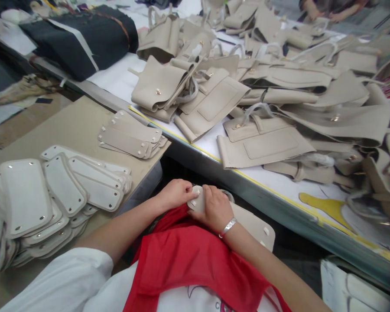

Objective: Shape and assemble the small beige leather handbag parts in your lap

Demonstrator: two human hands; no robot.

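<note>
A beige leather panel (pixel 251 222) with small pale tabs lies over my lap, partly under my right forearm. Its rounded end shows between my two hands. My left hand (pixel 178 193) pinches that end's left edge between thumb and fingers. Across its right side lies my right hand (pixel 214 207), fingers bent together and thumb along the lower edge. A red apron (pixel 195 255) hangs just below both hands. Part of a clear-wrapped loop shows behind my right hand.
Beige bag pieces (pixel 269 145) with handles cover the white table (pixel 204 149). On the left board (pixel 74 117) are stacked panels with metal studs (pixel 24 195) and a smaller pile of strips (pixel 126 134). A black bundle (pixel 84 39) lies upper left. Another person's hands (pixel 336 17) show at top right.
</note>
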